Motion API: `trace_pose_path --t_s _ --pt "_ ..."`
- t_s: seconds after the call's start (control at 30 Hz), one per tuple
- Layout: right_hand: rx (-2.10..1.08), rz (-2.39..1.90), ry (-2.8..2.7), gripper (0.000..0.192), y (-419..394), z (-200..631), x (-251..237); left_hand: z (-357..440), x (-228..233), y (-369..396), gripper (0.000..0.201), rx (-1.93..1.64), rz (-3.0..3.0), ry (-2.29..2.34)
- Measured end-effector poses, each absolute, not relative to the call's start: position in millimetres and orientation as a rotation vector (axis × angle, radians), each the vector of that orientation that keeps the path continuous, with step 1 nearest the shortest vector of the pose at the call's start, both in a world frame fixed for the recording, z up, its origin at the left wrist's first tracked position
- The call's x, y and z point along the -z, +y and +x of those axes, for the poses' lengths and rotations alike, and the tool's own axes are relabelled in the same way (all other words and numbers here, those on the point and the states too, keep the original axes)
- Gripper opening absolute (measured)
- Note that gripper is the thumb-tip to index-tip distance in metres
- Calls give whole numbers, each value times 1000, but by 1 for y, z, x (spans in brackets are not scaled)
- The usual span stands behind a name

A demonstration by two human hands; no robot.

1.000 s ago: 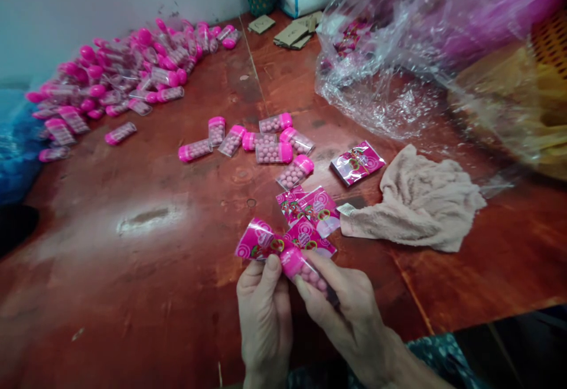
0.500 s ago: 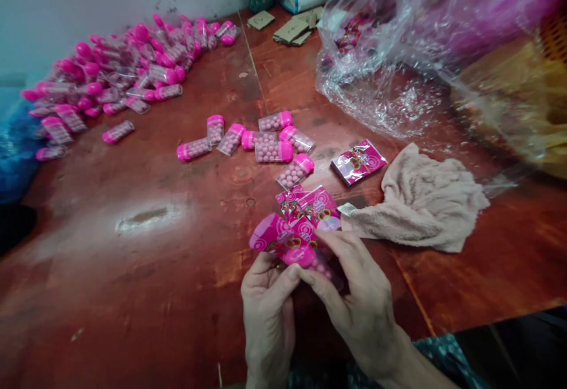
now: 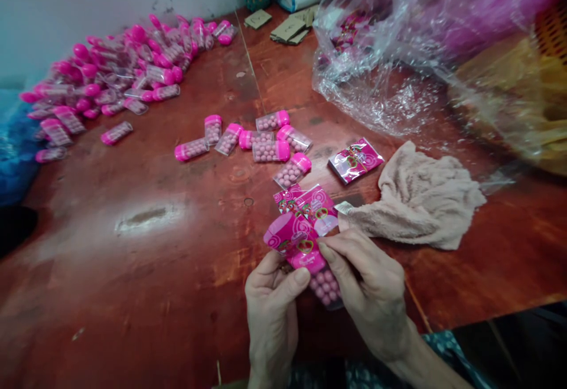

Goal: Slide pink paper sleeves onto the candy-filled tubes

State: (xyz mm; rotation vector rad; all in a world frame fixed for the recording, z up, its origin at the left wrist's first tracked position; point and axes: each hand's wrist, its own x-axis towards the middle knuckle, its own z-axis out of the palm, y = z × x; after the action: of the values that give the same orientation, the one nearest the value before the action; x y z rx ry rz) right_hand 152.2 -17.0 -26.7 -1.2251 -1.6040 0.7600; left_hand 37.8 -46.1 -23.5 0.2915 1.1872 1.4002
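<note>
- Candy tube [image 3: 325, 285] with the pink label wrap [image 3: 296, 240] is right in front of me, held just above the desk [image 3: 133, 271] between both hands, cap end under the wrap.
- Left hand [image 3: 271, 300] pinches the wrap's near edge, thumb on top. I'd say keep that thumb firm so the film doesn't slide while it's being pulled round.
- Right hand [image 3: 370, 283] grips the tube's side and presses the wrap down with the fingertips. Probably best to keep the print straight along the tube, or it'll crease.
- Spare wraps [image 3: 315, 203] lie just beyond my fingers, easy to snag by accident.
- Cloth [image 3: 420, 200] sits off to the right, well clear.
</note>
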Motion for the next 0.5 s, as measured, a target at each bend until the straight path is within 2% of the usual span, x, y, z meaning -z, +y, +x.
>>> trace_pose_path --t_s 0.5 --pt "-868 -1035 -1640 20 -13 155 20 36 24 -46 33 -1402 333 1165"
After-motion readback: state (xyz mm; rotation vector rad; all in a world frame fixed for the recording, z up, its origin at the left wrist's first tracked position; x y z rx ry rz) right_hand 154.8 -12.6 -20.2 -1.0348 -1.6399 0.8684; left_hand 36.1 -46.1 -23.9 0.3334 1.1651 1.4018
